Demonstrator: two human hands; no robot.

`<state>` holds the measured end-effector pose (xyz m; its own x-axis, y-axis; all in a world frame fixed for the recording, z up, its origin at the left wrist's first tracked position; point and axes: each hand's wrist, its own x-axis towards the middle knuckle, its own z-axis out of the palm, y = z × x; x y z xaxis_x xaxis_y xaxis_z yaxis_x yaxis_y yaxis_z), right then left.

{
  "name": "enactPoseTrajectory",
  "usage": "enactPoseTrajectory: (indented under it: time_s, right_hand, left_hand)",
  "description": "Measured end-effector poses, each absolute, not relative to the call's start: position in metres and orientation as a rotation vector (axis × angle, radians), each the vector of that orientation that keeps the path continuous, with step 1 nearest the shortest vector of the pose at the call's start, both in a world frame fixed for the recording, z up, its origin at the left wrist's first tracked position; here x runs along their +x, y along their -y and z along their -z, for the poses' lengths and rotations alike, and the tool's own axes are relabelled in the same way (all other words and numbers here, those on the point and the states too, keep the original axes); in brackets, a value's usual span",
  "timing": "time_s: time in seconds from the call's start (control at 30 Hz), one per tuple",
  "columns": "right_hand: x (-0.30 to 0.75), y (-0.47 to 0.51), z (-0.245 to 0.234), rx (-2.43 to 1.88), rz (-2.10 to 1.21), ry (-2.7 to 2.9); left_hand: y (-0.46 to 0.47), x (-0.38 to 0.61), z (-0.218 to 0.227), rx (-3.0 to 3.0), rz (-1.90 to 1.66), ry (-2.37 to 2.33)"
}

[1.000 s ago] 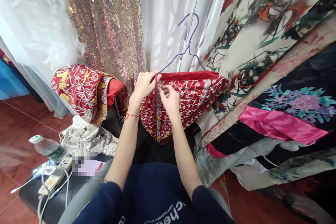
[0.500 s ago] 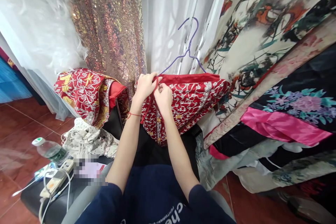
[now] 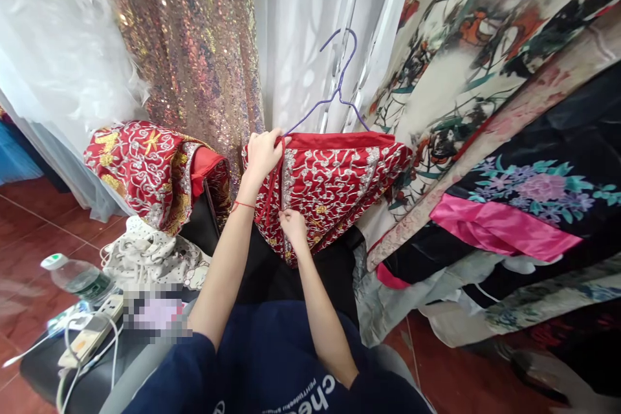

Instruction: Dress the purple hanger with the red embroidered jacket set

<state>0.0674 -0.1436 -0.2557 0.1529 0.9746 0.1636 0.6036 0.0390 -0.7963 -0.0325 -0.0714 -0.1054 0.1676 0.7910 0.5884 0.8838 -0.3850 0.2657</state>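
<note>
A red skirt (image 3: 330, 187) with silver and gold embroidery lies folded over my lap, its plain red waistband (image 3: 349, 140) along the top. A purple wire hanger (image 3: 338, 87) rises from behind the waistband. My left hand (image 3: 264, 154) is closed on the waistband's left end, near the hanger's arm. Thin red ties (image 3: 274, 189) dangle just below those fingers. Lower down, my right hand (image 3: 294, 229) pinches at the skirt's front by a silver-trimmed edge; whether a tie is also between its fingertips is hidden.
Another red embroidered garment (image 3: 140, 171) lies to the left. Beside me a black seat bears a power strip (image 3: 92, 333), white cables, a plastic bottle (image 3: 80, 278) and a spotted white cloth (image 3: 150, 255). Sequinned (image 3: 194, 32), white and floral garments (image 3: 533, 187) hang around.
My right hand has moved from beside the left hand down along the skirt's front. My left hand stays at the waistband. The view has shifted slightly.
</note>
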Motion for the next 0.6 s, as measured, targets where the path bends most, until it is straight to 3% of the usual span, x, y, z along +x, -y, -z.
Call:
enactPoseTrajectory:
  time_s: [0.1,0.23,0.33,0.47,0.6]
  right_hand:
    - [0.082,0.146,0.261,-1.665,-0.673,1.602]
    - [0.116,0.147,0.228,-1.511,-0.695,1.74]
    - [0.152,0.136,0.186,-1.311,-0.297,1.726]
    - [0.206,0.108,0.135,-1.439,0.39,1.539]
    - [0.25,0.09,0.112,-1.492,0.617,1.693]
  left_hand:
    - [0.073,-0.034,0.104,-2.305,1.002,1.637]
    - [0.076,-0.037,0.099,-2.323,1.027,1.642]
    - [0.071,-0.046,0.096,-2.297,1.056,1.743]
    - [0.058,-0.072,0.101,-2.326,1.187,1.834]
    - [0.051,-0.097,0.125,-2.354,1.557,1.735]
